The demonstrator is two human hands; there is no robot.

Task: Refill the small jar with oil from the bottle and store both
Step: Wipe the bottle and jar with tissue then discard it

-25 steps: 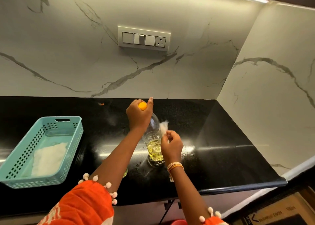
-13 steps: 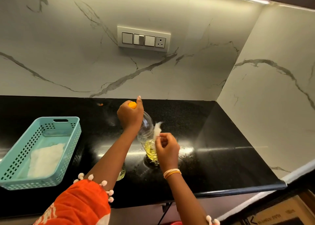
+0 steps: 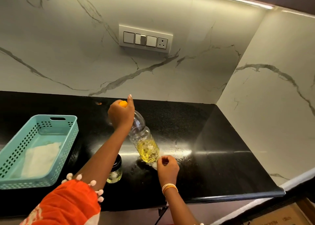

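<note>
Wiping up by the bottle

The left hand (image 3: 121, 115) holds the orange cap (image 3: 123, 103) of the bottle (image 3: 144, 142), tipping it a little. The right hand (image 3: 167, 167) has dropped from the bottle's side down to its foot and pinches a white cloth (image 3: 154, 165) on the counter (image 3: 213, 165). The jar (image 3: 115, 171) sits near the basket (image 3: 56, 154), oil inside. Filling looks done; cleaning comes before storing.
</note>
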